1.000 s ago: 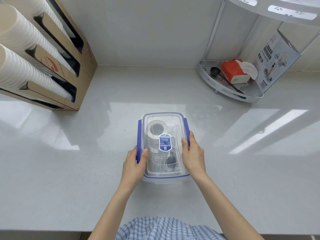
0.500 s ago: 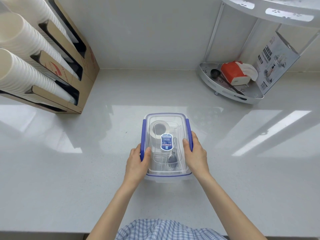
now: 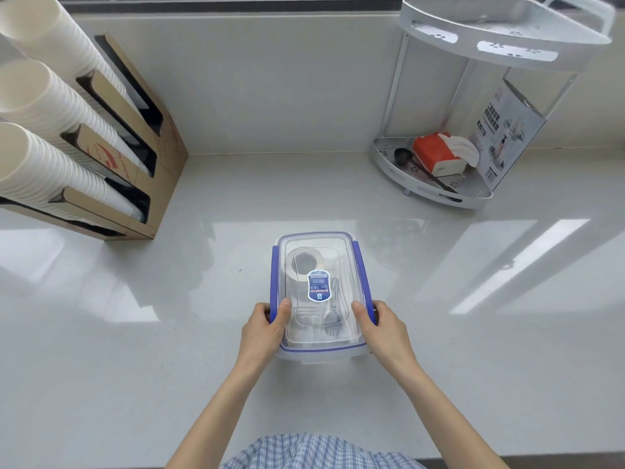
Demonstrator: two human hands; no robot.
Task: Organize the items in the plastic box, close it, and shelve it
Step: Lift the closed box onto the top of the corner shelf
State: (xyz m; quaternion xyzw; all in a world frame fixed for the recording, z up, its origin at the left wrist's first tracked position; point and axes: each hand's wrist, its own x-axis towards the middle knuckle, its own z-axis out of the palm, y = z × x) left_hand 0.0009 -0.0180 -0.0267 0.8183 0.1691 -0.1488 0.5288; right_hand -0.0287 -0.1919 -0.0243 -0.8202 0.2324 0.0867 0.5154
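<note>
**Lidded box held at both sides**

I see the plastic box [image 3: 319, 292] on the white counter [image 3: 135, 333] with its clear lid [image 3: 318, 265] on and the blue side latches down. The left hand [image 3: 262, 328] grips the left latch, thumb on the lid; the right hand [image 3: 380, 328] grips the right latch likewise. Through the lid I make out a tape roll [image 3: 304, 262] at the far end and a fork [image 3: 331, 321] nearer. The corner shelf [image 3: 439, 194] stands far right, the cup dispenser [image 3: 101, 157] far left.
</note>
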